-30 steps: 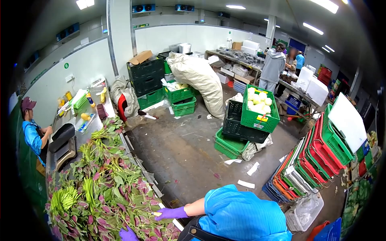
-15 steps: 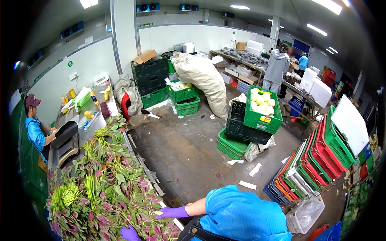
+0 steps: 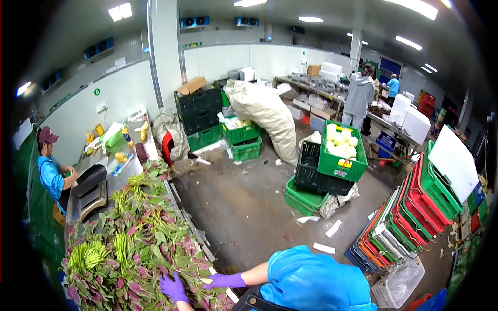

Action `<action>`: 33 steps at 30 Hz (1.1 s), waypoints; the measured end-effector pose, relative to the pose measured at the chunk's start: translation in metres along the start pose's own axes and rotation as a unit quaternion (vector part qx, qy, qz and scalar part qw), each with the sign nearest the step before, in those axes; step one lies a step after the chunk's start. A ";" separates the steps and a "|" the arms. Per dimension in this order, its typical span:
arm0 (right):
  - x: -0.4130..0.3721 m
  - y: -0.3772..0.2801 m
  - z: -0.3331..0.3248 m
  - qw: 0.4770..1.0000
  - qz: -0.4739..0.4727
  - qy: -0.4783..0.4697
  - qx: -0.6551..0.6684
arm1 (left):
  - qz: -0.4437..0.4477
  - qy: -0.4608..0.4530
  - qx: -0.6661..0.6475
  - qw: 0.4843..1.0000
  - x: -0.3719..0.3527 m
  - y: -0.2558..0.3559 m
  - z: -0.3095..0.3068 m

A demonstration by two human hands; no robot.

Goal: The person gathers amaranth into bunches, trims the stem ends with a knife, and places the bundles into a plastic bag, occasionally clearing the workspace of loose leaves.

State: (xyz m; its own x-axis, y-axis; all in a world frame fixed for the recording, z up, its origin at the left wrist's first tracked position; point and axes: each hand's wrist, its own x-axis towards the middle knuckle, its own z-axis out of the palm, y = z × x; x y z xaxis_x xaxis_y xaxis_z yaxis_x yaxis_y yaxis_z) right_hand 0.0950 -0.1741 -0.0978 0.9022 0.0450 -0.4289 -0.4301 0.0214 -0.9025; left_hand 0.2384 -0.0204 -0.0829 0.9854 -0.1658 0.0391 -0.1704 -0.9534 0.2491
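Note:
Purple gloves cover both hands. My left hand (image 3: 173, 288) lies on the heap of red-and-green amaranth leaves (image 3: 150, 254), fingers spread among the stems. To its right, my right hand (image 3: 227, 281) is closed around the pale handle of what looks like a knife (image 3: 207, 281). Its thin blade points left over the leaves, towards my left hand. Bunches of cut green stems (image 3: 88, 255) lie at the left of the heap. Some leaf tips under my left hand are hidden.
Across the table a co-worker (image 3: 52, 173) stands by a weighing scale (image 3: 87, 199). Green crates (image 3: 340, 163) with pale vegetables are stacked on the floor behind, near a large cloth sack (image 3: 267, 114). Stacked coloured baskets (image 3: 404, 217) stand at right.
My left hand has moved forward over the leaves, closer to the blade. My right hand stays nearly in place, still gripping the handle. The view has shifted slightly.

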 end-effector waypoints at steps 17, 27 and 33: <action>0.011 0.031 -0.019 0.997 -0.026 0.041 0.061 | 0.027 -0.095 0.079 0.992 -0.047 0.031 -0.045; 0.020 0.039 -0.021 1.000 0.027 -0.003 0.002 | 0.027 -0.100 0.110 0.989 -0.042 0.023 -0.024; -0.015 0.004 -0.009 1.000 0.000 -0.025 -0.014 | 0.030 -0.101 0.105 0.989 -0.034 0.008 -0.014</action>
State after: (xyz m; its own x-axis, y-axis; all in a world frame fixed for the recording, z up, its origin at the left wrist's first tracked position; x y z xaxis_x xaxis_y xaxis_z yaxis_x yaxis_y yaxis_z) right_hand 0.0801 -0.1835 -0.0958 0.8994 0.0942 -0.4268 -0.4282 -0.0065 -0.9037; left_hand 0.2039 -0.0191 -0.0688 0.9562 -0.2503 -0.1519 -0.2464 -0.9681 0.0446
